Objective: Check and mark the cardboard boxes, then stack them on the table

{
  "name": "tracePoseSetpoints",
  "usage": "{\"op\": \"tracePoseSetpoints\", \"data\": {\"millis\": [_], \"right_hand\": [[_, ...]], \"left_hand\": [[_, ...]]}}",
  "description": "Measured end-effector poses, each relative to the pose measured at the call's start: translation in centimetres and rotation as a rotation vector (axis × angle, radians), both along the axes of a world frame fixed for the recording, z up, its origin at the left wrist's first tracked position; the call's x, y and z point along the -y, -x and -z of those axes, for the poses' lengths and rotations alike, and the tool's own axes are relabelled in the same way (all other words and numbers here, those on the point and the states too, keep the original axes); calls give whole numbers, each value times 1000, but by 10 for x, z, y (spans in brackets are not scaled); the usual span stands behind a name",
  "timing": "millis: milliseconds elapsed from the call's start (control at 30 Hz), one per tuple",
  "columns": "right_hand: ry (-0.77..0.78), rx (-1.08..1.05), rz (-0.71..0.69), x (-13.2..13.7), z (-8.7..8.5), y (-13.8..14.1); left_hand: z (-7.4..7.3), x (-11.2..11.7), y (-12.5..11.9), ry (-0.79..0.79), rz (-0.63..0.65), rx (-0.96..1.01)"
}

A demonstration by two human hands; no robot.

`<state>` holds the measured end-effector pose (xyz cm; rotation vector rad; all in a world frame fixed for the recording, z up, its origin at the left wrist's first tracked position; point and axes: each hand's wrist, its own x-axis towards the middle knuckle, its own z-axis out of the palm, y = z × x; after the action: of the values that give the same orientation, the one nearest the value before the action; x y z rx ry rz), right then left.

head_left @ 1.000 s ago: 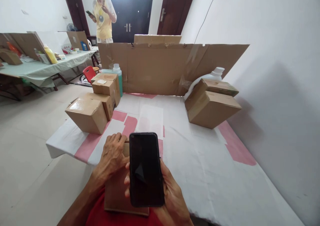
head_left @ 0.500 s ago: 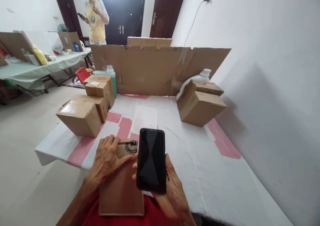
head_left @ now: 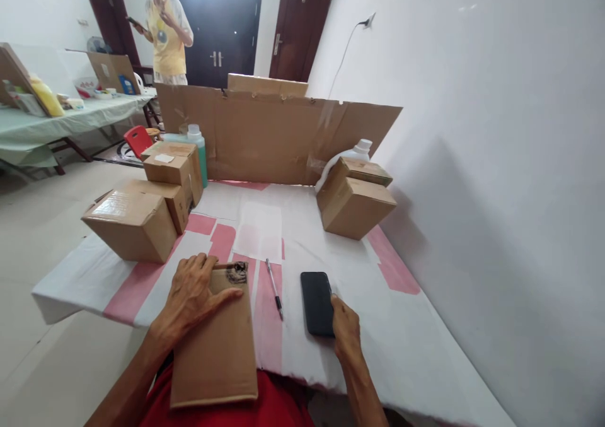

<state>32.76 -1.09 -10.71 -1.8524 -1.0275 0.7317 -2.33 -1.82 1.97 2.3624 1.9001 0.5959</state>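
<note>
My left hand [head_left: 191, 294] lies flat, fingers spread, on a flat brown cardboard piece [head_left: 217, 345] that overhangs the table's near edge. A black phone [head_left: 317, 303] lies screen-up on the white and pink table cover [head_left: 406, 326]. My right hand [head_left: 345, 326] rests at the phone's lower right corner, fingers curled against its edge. A pen [head_left: 274, 288] lies between the cardboard and the phone.
Stacked cardboard boxes [head_left: 137, 216] stand at the left, another pair of boxes [head_left: 357, 200] at the right, and a cardboard screen [head_left: 274, 134] with two bottles across the back. A person [head_left: 165, 33] stands by the doors, holding a phone. A white wall runs along the right.
My right hand has lowered the phone from in front of me onto the table, to the right of the pen. The left hand has stayed on the cardboard.
</note>
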Motion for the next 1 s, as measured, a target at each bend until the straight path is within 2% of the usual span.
{"op": "tracePoseSetpoints", "data": {"millis": [100,233,300,400,500,533,567,633,667,700,767,833,867,933,1000], "right_hand": [[112,208,61,2,-3,-6],[171,373,-5,3,-6,-5],[190,458,-66,3,-5,-4],[185,641,-87,6,-3,2],[19,684,-59,18,-1,17],[-52,617,-140,26,-1,24],[-105,510,-278,35,-1,34],[-138,236,-654,56,-2,56],[-122,112,-824,66,-4,68],[-105,19,-935,74,-7,79],[-105,-75,-959,84,-21,98],[-120,-107,-856,84,-42,112],[-128,-115,-814,80,-54,117],[-139,-120,-837,69,-78,126],[-184,-103,-883,56,-95,138]], "left_hand": [[5,-9,-5,20,17,32],[10,-20,-3,-3,67,206],[13,-20,7,-69,33,343],[24,-7,30,-162,-90,501],[50,23,50,-137,-214,619],[62,36,54,-88,-251,675],[74,50,54,-19,-280,741],[94,80,47,160,-298,883],[100,94,41,230,-271,929],[102,106,35,272,-229,962],[94,124,26,276,-172,1020],[74,133,26,228,-145,1054],[62,135,30,196,-144,1059],[40,133,42,102,-155,1041],[28,127,52,-10,-185,1009]]}}
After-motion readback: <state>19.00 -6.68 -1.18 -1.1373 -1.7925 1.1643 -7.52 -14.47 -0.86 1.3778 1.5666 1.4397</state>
